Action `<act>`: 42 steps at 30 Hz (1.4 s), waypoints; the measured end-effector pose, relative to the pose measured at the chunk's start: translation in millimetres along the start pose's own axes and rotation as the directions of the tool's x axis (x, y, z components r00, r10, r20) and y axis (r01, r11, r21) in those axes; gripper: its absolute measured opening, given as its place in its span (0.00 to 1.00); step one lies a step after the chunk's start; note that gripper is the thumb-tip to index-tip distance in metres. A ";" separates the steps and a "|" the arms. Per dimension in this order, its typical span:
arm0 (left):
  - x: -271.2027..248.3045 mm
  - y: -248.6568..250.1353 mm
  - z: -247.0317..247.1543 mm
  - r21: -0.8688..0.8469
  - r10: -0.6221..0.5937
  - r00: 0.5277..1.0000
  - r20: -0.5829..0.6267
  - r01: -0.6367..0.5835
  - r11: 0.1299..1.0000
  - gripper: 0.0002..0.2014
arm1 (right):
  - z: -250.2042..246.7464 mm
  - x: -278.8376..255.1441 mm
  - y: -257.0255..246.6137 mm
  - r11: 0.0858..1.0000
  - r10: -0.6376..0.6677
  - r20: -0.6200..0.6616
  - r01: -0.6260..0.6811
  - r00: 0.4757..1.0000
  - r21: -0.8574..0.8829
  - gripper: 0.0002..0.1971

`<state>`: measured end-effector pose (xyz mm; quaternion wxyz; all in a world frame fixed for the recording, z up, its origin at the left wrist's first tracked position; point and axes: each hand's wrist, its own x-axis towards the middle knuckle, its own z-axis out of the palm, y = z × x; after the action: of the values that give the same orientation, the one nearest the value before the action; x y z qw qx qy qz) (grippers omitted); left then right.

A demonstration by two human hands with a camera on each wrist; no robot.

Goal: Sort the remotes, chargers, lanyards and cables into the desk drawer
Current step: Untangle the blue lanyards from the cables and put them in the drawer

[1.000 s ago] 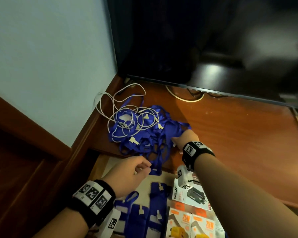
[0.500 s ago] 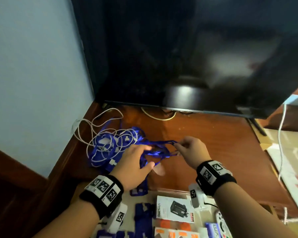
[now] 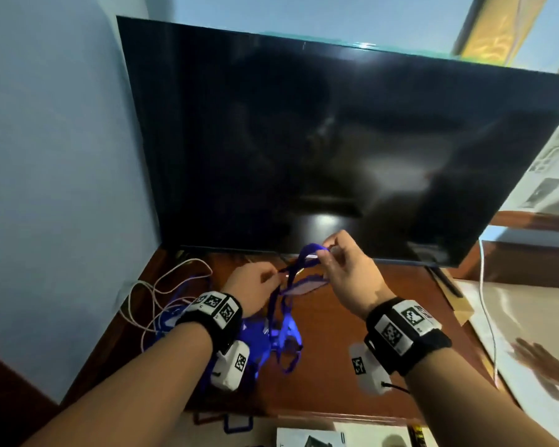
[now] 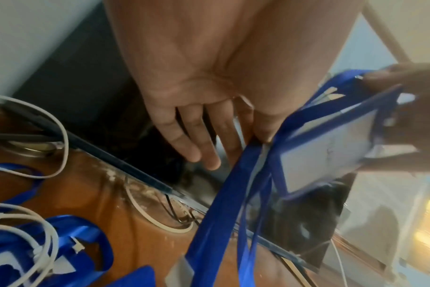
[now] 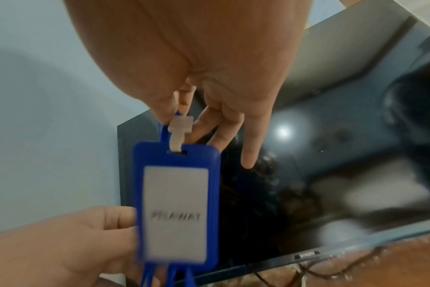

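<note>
Both hands hold one blue lanyard (image 3: 291,279) up above the wooden desk (image 3: 352,350). My right hand (image 3: 325,250) pinches its strap just above the white clip (image 5: 179,124), and the blue badge holder (image 5: 177,194) hangs below. My left hand (image 3: 276,277) pinches the straps (image 4: 233,194) lower down between thumb and forefinger, its other fingers (image 4: 192,143) loose. The straps trail down to a tangled pile of blue lanyards (image 3: 271,337) and white cables (image 3: 149,304) at the desk's left side.
A large dark TV (image 3: 336,140) stands at the back of the desk, close behind the hands. The open drawer (image 3: 304,437) at the bottom edge holds boxes and blue badge holders (image 3: 236,427). A white cord (image 3: 484,285) hangs at the right, with another hand (image 3: 539,356) beyond.
Both hands have risen from the pile, lifting one lanyard clear so its badge holder hangs free. The head view has tilted up toward the TV.
</note>
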<state>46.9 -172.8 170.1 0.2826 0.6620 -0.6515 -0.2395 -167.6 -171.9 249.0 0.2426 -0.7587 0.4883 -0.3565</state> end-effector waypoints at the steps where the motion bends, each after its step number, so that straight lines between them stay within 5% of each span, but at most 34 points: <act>1: 3.3 -1.8 -3.7 0.011 -0.004 1.000 -0.029 0.005 1.000 0.14 | -0.3 -0.6 2.1 1.000 0.015 -0.005 -0.015 1.000 0.024 0.05; 6: 22.7 -23.2 -30.7 0.021 -0.085 0.970 -0.227 0.092 0.996 0.13 | -5.8 -2.9 19.7 0.989 0.140 -0.062 -0.136 0.988 0.053 0.06; 9: 31.0 -27.7 -52.1 0.048 -0.194 0.961 -0.197 0.207 0.977 0.08 | -12.3 -3.5 21.2 0.988 0.143 -0.046 -0.140 0.989 0.070 0.06; 12: 28.5 -17.2 -65.0 0.150 -0.250 0.967 -0.038 0.253 0.956 0.34 | -16.4 -2.5 8.9 0.989 0.075 0.005 -0.075 0.997 0.131 0.05; 15: 11.4 20.1 -61.3 -0.138 0.000 0.998 0.062 0.008 0.990 0.37 | -14.6 -2.1 -11.6 0.980 -0.070 -0.037 0.075 0.997 0.182 0.03; 18: -10.5 56.8 -46.8 -0.610 0.265 0.922 0.283 -0.040 0.791 0.20 | -10.2 -4.8 -31.8 0.965 -0.135 -0.040 0.140 0.990 0.223 0.02; 21: -24.9 73.3 -50.4 -0.647 0.247 0.922 0.297 0.004 0.763 0.13 | -11.4 -10.2 -44.1 0.962 -0.086 -0.056 0.098 0.995 0.255 0.06; 25: -29.6 79.7 -73.6 -0.767 0.208 0.957 0.204 0.024 0.641 0.19 | -8.4 -25.5 -40.1 0.966 0.020 -0.046 -0.008 0.999 0.257 0.14; 33: -35.7 108.9 -145.1 -0.479 0.187 0.982 -0.026 -0.177 0.860 0.21 | 23.7 -81.4 -20.3 0.902 0.000 0.251 -0.108 0.968 0.418 0.13; 38: -36.7 88.2 -167.4 -0.138 0.227 0.947 -0.226 -0.262 0.955 0.19 | 13.2 -86.1 -14.3 0.908 -0.029 -0.027 0.037 0.999 0.418 0.05; 42: -35.9 34.4 -141.7 0.158 -0.017 0.990 -0.138 0.039 0.987 0.08 | -21.4 -75.3 -36.1 0.879 -0.084 -0.171 0.154 0.982 0.451 0.02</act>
<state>117.6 -127.9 294.6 0.2689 0.7066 -0.6384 -0.1444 -183.9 -88.9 265.5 0.3570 -0.6795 0.3585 -0.5314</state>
